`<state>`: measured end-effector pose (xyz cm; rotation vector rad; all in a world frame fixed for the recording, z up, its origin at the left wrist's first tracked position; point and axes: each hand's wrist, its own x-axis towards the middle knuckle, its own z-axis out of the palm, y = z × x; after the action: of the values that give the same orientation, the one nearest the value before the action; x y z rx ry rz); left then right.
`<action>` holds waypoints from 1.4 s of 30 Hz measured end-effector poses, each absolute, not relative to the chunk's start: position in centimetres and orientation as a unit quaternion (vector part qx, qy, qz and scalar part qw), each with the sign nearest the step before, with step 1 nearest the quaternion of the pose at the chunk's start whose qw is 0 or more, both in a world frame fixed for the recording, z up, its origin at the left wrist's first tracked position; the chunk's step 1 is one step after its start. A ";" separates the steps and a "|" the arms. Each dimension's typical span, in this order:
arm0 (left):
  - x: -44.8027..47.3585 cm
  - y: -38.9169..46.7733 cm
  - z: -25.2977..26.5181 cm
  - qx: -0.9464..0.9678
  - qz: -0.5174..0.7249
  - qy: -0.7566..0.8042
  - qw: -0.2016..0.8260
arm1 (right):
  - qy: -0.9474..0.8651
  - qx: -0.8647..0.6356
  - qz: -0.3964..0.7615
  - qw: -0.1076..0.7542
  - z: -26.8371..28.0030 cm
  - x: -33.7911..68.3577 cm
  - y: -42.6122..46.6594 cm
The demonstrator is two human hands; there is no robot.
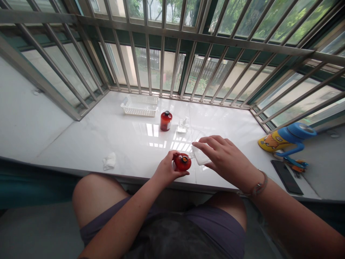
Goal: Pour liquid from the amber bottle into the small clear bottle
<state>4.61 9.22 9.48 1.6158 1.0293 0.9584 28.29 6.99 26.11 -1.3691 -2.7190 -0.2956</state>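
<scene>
My left hand (pixel 167 169) is wrapped round a small red-brown glass bottle (pixel 183 164) with a dark neck, low over the front of the white sill. A clear square glass bottle (pixel 201 155) is gripped in my right hand (pixel 219 154), tipped on its side with its mouth at the neck of the red-brown bottle. Whether liquid runs between them is too small to tell. Farther back stands a second red-brown bottle (pixel 166 121) with a black cap. Beside it is a small clear glass bottle with a pump top (pixel 183 126).
A white perforated basket (pixel 140 107) stands near the window bars. Crumpled white tissue (pixel 109 161) lies at the front left. On the right are a yellow and blue flask (pixel 283 138), a dark phone (pixel 286 176) and keys with a charm (pixel 298 165). Metal bars (pixel 185 34) line the window.
</scene>
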 end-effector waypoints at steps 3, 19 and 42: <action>4.6 9.2 9.4 0.663 0.392 0.421 0.479 | -0.889 -0.446 -0.099 0.042 26.2 28.2 7.0; 4.5 9.2 9.6 0.663 0.390 0.424 0.478 | -0.889 -0.444 -0.105 0.031 26.7 28.0 6.9; 4.6 9.4 10.0 0.707 0.397 0.397 0.430 | -0.892 -0.438 -0.113 0.020 26.8 27.8 7.0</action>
<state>4.59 9.42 9.99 1.7652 0.9898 0.9914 27.82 6.95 26.82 -1.3576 -2.7656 -0.3500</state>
